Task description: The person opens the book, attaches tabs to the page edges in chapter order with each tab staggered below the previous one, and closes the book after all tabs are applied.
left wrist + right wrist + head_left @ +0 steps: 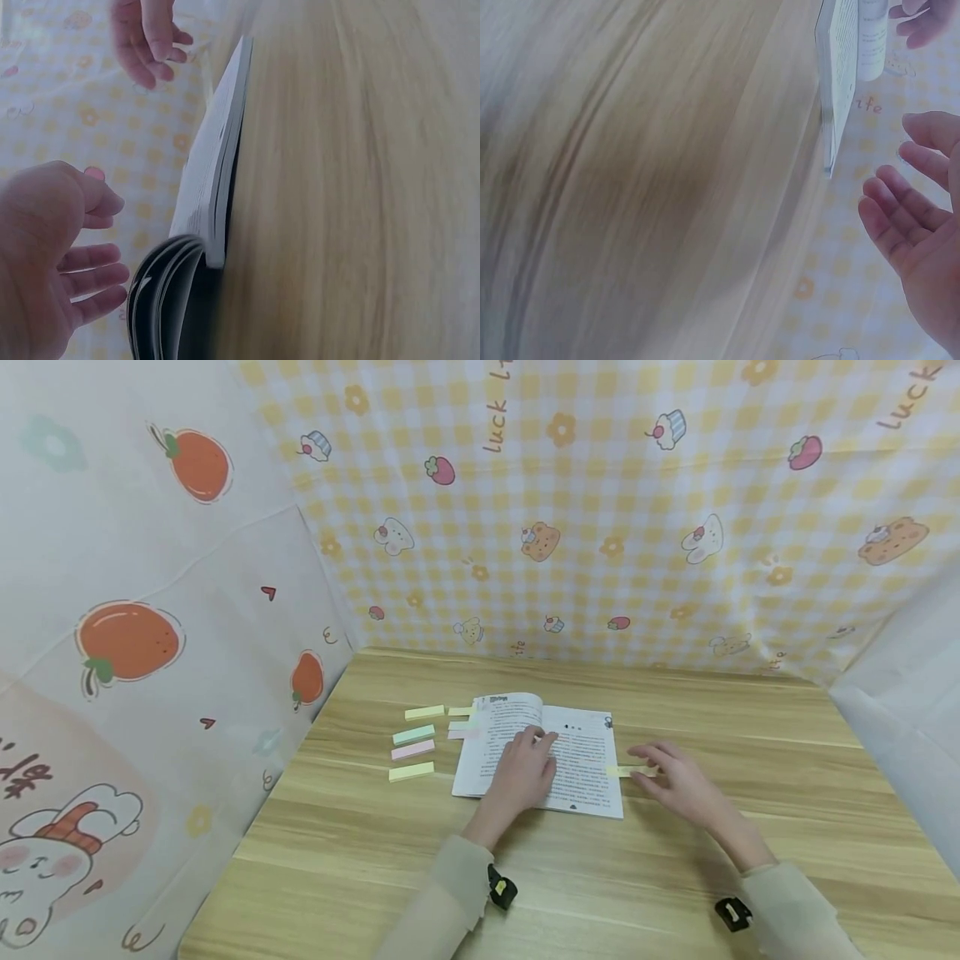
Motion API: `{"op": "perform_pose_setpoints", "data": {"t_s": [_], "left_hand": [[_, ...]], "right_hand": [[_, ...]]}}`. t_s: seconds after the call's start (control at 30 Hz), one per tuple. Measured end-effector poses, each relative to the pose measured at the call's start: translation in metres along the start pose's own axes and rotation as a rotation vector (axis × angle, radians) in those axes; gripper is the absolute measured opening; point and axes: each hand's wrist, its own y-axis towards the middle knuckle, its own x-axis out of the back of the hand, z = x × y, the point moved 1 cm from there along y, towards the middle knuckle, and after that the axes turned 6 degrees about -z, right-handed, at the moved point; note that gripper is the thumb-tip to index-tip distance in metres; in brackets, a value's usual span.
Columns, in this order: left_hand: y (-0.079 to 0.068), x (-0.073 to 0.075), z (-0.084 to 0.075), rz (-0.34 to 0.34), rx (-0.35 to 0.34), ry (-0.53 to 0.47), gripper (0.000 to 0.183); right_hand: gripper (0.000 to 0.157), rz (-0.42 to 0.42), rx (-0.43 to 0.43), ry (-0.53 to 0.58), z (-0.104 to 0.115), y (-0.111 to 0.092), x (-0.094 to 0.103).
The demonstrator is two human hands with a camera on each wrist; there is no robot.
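An open book with printed pages lies on the wooden table. Over its middle, near the fold, my left hand has its fingers loosely bent and grips nothing. A yellow sticky tab juts out from the right page's edge. Around its outer end my right hand hovers, thumb and fingers spread apart. The right wrist view also shows this hand with parted fingers and nothing held. Yellow, green and pink tabs stick out along the left page's edge.
Left of the book lie a yellow tab pad, a green pad, a pink pad and another yellow pad. A checked cloth hangs behind the table, and a printed cloth hangs at the left.
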Motion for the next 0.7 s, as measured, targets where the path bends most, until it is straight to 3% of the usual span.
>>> {"op": "perform_pose_setpoints", "data": {"t_s": [0.33, 0.7], "left_hand": [[-0.01, 0.015, 0.021, -0.041, 0.036, -0.047, 0.041], [-0.026, 0.028, 0.035, 0.002, 0.082, -0.079, 0.056]], "right_hand": [[0.038, 0.026, -0.002, 0.013, 0.011, 0.003, -0.005], [0.039, 0.043, 0.032, 0.054, 0.018, 0.006, -0.013]]}}
